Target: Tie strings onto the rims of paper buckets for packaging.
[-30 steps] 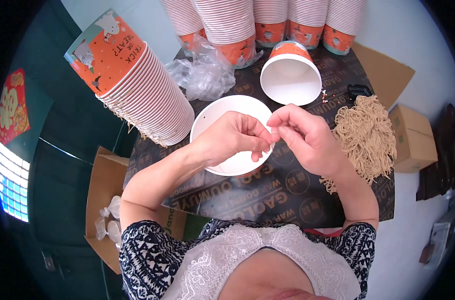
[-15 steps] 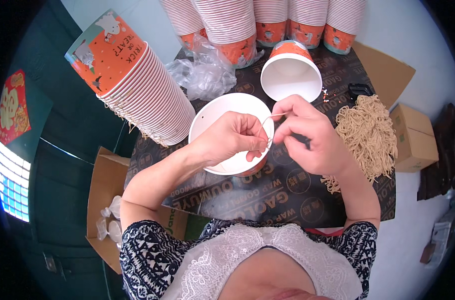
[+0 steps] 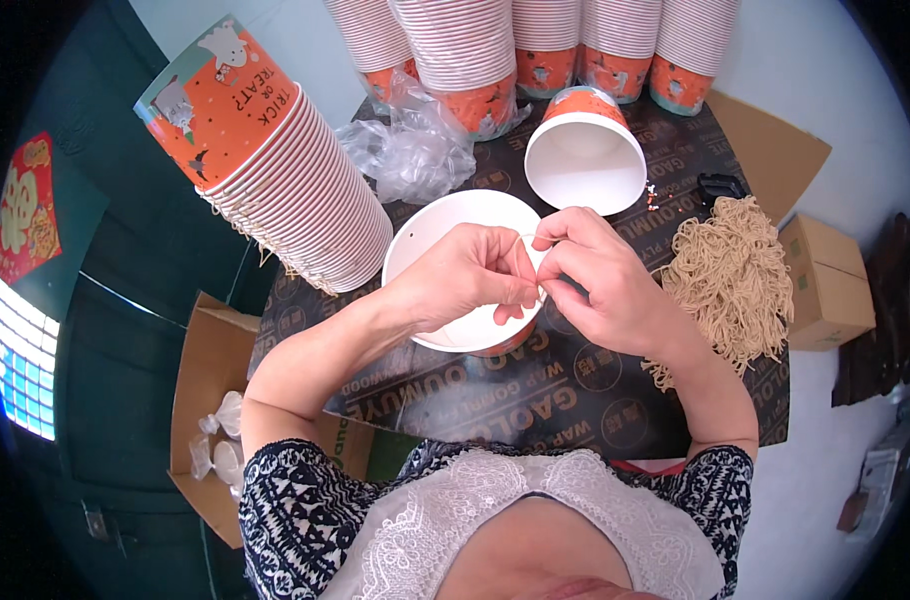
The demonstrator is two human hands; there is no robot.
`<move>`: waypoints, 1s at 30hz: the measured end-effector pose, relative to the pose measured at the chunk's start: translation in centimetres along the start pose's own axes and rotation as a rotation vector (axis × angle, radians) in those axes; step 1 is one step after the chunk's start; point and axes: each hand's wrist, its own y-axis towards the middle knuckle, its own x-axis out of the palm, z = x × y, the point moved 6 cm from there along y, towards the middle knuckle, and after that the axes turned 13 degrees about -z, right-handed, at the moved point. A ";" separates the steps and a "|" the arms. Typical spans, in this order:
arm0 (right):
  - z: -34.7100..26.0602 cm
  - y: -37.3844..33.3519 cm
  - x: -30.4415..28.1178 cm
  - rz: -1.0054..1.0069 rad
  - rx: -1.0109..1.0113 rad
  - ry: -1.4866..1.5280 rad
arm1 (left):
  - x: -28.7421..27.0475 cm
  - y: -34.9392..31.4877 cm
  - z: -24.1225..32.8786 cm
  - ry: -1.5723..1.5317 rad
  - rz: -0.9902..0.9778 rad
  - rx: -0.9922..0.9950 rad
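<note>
The paper bucket [image 3: 455, 225], white inside and orange outside, stands upright on the dark bench [image 3: 575, 400] right in front of the person, mouth up. Both hands meet over its near rim. The left hand [image 3: 465, 275] is curled, fingertips pressed together on a thin pale string [image 3: 531, 240] at the rim; the right hand [image 3: 600, 285] pinches the same string from the other side, thumb and forefinger closed on it. The string appears to arc up between the two hands, so the handle cord seems to be mid-fitting: one end looks caught at the rim, but whether it is tied or threaded cannot be made out behind the fingers.

As a judgement, this bucket is partly done and not yet finished. A second bucket [image 3: 585, 160] lies tipped on its side just beyond. A heap of tan cords [image 3: 735, 280] rests to the right of the hands, still large. A long leaning stack of buckets [image 3: 275, 170] sits to the left, more stacks [image 3: 535, 40] line the far edge, and crumpled clear plastic [image 3: 410, 150] lies between them, so much work looks left.
</note>
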 end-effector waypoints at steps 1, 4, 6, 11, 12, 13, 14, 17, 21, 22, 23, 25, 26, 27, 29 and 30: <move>-0.1 0.0 0.0 0.006 -0.002 0.007 | 0.0 0.0 0.0 -0.006 -0.004 -0.004; 0.0 0.0 0.0 0.006 0.008 0.046 | -0.1 0.2 -0.2 -0.035 -0.032 -0.010; -0.1 -0.1 0.0 -0.001 0.022 0.076 | -0.3 0.3 -0.4 -0.068 -0.035 -0.006; -0.5 -0.1 0.3 -0.020 0.010 0.129 | -0.4 0.6 -0.8 -0.158 -0.039 0.018; -0.5 -0.1 0.4 -0.020 0.011 0.130 | -0.4 0.6 -0.8 -0.157 -0.032 0.024; -0.6 0.0 0.5 -0.017 0.008 0.130 | -0.5 0.6 -0.8 -0.155 -0.025 0.030; -0.6 0.0 0.5 -0.014 0.004 0.129 | -0.5 0.6 -0.8 -0.156 -0.025 0.029; -0.3 -0.2 0.5 -0.027 0.018 0.163 | -0.6 0.5 -0.7 -0.133 -0.041 0.026; 0.0 -0.3 0.0 -0.088 0.037 0.194 | -0.6 0.2 -0.4 -0.115 -0.031 0.000; 0.2 -0.2 -0.1 -0.113 0.055 0.227 | -0.6 0.2 -0.3 -0.097 -0.023 -0.017; 0.4 -0.2 -0.1 -0.138 0.074 0.260 | -0.6 0.2 -0.4 -0.097 -0.023 -0.019; 1.1 -0.2 0.0 -0.111 0.074 0.206 | -0.4 0.3 -0.2 -0.076 -0.050 -0.013; 1.4 -0.3 0.0 -0.088 0.072 0.152 | -0.3 0.2 -0.1 -0.075 -0.052 -0.015; 1.5 -0.4 0.2 -0.084 0.074 0.152 | -0.3 0.2 0.1 -0.044 -0.044 -0.019; 1.9 -0.3 0.7 -0.140 0.099 0.117 | -0.2 0.2 0.2 -0.013 -0.041 -0.025; 2.0 -0.3 0.8 -0.138 0.100 0.119 | -0.2 0.2 0.2 0.017 -0.044 -0.020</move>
